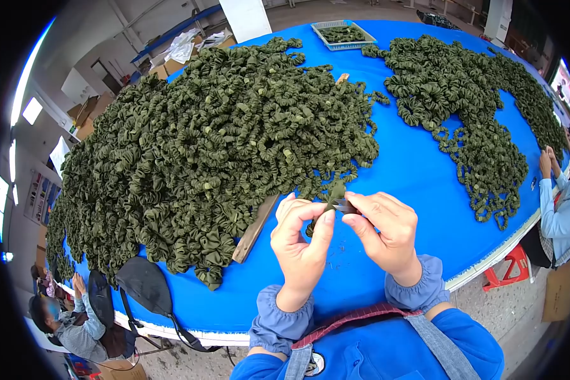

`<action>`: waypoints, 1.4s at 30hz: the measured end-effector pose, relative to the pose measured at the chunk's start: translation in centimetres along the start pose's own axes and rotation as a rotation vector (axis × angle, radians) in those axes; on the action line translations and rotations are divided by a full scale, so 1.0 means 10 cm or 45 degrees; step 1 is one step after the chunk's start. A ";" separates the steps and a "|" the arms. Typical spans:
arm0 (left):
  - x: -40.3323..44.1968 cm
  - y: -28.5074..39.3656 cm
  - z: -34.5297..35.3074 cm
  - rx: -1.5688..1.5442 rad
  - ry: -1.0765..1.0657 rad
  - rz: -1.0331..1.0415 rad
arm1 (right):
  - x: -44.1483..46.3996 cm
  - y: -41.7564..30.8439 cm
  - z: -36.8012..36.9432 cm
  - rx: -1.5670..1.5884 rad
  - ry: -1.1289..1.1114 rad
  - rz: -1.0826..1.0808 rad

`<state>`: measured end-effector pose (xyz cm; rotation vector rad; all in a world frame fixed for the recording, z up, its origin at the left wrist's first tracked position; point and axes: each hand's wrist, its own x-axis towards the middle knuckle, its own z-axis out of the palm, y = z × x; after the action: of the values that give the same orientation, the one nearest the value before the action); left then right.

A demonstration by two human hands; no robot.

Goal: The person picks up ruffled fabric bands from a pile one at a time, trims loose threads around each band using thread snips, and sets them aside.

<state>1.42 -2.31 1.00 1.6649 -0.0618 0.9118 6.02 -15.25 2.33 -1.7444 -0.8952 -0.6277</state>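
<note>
My left hand pinches a dark green scrunchie between thumb and fingers, over the blue table. Closed around small thread snips, my right hand holds their pointed metal blades against the fabric. Most of the snips' handle is hidden in my fingers. Part of the scrunchie hangs below my left fingertips. A large heap of green scrunchies lies just beyond and to the left of my hands. Some dark thread bits are on the cloth below.
A wooden strip lies by the heap's near edge. More scrunchies spread over the right side, and a tray holds some at the back. A black bag rests front left. Co-workers sit at left and right.
</note>
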 end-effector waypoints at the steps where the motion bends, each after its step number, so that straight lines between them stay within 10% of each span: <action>1: 0.01 0.00 0.00 0.016 0.001 0.012 | 0.00 0.01 0.01 -0.003 0.006 -0.011; 34: 0.04 0.00 -0.03 0.139 -0.145 0.160 | -0.01 0.15 0.01 -0.046 -0.021 -0.163; 38: 0.00 0.11 -0.03 -0.634 -0.048 -0.541 | 0.01 0.13 -0.01 0.385 0.337 0.389; 42: 0.01 -0.01 -0.06 -0.841 -0.163 -0.586 | 0.10 0.10 -0.04 0.833 0.292 0.641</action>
<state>1.20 -1.68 1.04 1.0487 -0.0556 0.3696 7.44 -15.54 2.64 -1.1967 -0.4008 -0.1595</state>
